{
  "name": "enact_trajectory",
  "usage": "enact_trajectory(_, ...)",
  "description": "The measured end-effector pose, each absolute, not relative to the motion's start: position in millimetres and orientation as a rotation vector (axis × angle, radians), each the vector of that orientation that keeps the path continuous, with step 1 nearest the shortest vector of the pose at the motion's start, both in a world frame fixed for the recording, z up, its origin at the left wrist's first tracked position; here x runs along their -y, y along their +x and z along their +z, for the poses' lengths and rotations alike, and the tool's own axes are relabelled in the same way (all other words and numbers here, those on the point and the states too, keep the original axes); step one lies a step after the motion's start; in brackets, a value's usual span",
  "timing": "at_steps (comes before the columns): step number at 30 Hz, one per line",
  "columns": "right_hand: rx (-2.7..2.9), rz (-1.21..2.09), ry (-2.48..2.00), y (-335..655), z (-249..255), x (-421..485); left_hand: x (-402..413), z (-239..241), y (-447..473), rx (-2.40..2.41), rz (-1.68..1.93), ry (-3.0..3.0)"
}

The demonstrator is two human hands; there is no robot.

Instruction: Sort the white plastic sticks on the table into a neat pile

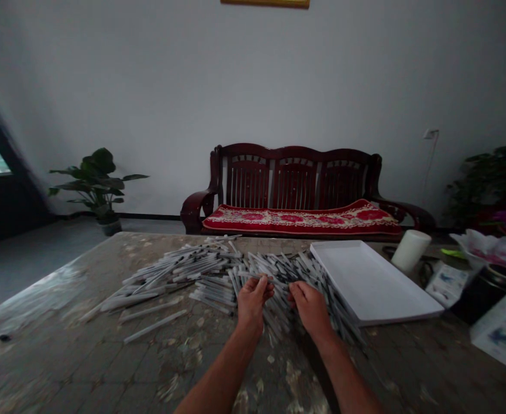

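Loosely, my left hand [251, 302] curls with thumb and fingertips drawn together, and my right hand [309, 305] does much the same just beside it, a narrow gap between the two. I cannot tell whether either one pinches anything; the fingertips are too small and dim against the clutter. Under and beyond both grips lies a tangled heap of pale pens [270, 264], some with dark ends, showing through the gap between my hands too. Just left of my left hand, a tidier bundle of pens [213, 294] lies roughly side by side, and past it a larger, looser pile [184, 265] fans out leftward. One single pen [155, 326] lies apart, nearer me. To the right of my right hand, more pens slant along the side of a shallow white tray [376, 284]. Beyond the tray a white cylinder [411, 251] leans, with a small printed box [447, 282] and a larger printed box [502, 326] farther right. All this sits on a worn, patchy tabletop [119, 371]. Across from me is a dark red wooden bench [294, 184] with a red floral seat cover [300, 218]; a potted plant [100, 175] stands off to the left.
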State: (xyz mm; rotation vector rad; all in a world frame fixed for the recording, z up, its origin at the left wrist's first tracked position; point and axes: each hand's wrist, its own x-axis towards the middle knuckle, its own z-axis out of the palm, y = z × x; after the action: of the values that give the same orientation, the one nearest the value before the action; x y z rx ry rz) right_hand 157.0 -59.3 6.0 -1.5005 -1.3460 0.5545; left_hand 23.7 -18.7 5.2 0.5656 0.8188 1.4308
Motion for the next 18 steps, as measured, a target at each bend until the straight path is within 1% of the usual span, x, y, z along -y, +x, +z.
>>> enact_trajectory(6,1.368,0.464,-1.525,157.8,1.5,58.2,11.7,0.0,16.7,-0.887,1.477,0.483)
enact_trajectory(14,1.451,0.025,-1.618,163.5,4.3,59.6,9.6,1.3,13.6,-0.857,1.472,0.490)
enact_trajectory(18,1.524,0.056,-1.600,155.7,9.3,62.9,15.1,3.9,19.6,-0.858,1.452,0.505)
